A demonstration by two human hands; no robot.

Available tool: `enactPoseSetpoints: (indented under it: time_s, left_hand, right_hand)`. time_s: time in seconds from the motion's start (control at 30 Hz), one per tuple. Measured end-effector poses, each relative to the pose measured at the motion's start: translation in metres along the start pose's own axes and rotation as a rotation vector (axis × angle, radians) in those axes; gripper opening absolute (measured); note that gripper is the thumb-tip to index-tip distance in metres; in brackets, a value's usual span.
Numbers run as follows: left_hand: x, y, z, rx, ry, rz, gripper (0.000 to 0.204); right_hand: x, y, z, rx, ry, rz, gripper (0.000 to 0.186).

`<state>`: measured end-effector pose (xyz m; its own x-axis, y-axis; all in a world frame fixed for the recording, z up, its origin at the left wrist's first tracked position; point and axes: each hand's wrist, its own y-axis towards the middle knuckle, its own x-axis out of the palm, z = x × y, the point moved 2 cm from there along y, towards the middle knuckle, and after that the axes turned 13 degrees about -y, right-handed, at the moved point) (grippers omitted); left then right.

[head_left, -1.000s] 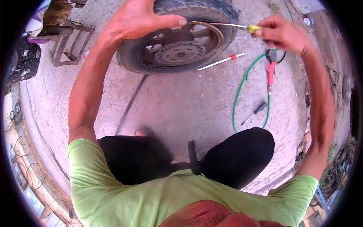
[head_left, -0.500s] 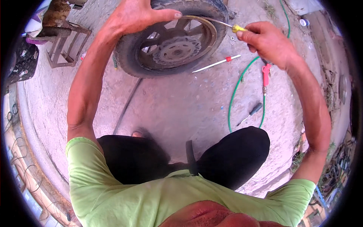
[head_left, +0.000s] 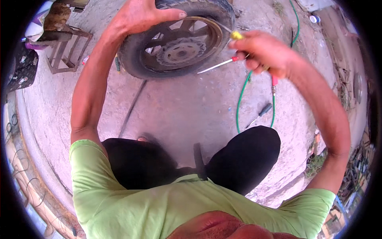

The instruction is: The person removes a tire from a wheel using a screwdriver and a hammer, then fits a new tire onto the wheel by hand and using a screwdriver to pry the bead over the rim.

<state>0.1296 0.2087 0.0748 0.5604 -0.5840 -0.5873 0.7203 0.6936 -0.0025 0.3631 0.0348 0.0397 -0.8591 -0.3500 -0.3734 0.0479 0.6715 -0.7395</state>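
Tyre (head_left: 133, 59): black rubber, matt, dusty. Wheel rim (head_left: 217, 38): dull metal, worn, yellowish along the edge. Brake disc (head_left: 181, 52): grey metal, matt. Tool shaft (head_left: 225, 28): smooth bare metal; its yellow handle (head_left: 236, 35) looks plastic. Green hose (head_left: 238, 107): smooth, apparently plastic. Floor (head_left: 179, 103): rough concrete-like finish. Shirt (head_left: 155, 207): soft light-green cloth, creased. Trousers (head_left: 246, 163): black cloth, matt.

Through the head camera I see a rough concrete floor (head_left: 187, 107) with a wheel (head_left: 182, 53) resting on it. Near the wheel lies a thin white rod (head_left: 217, 65). On the right, I make out a screwdriver (head_left: 265, 109) between two runs of green hose (head_left: 238, 107); on the left, a dark cord (head_left: 133, 107) and a stool (head_left: 65, 51).
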Motion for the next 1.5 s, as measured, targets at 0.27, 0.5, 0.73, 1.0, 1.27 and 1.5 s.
enactPoseSetpoints:
  time_s: [0.27,0.5,0.73,1.0,1.27,1.5]
  left_hand:
    - [0.006,0.007,-0.001,0.095,-0.007,-0.031,0.081]
    - [0.010,0.012,-0.004,0.026,-0.211,-0.005,0.080]
    - [0.010,-0.001,0.017,0.076,0.027,-0.020,0.079]
    - [0.024,-0.004,0.032,0.110,0.032,-0.029,0.072]
    - [0.011,-0.019,0.028,0.029,0.075,0.029,0.072]
    - [-0.004,-0.044,0.013,-0.006,-0.037,0.043,0.074]
  right_hand:
    - [0.096,0.008,0.012,-0.179,0.570,0.211,0.022]
    - [0.122,0.055,0.034,-0.424,0.403,0.485,0.026]
    - [0.127,0.096,0.080,-0.538,0.024,0.829,0.040]
    - [0.103,0.121,0.112,-0.519,-0.284,0.876,0.041]
    - [0.042,0.138,0.108,-0.405,-0.845,1.004,0.038]
    - [-0.063,0.114,0.112,-0.602,-1.364,1.154,0.019]
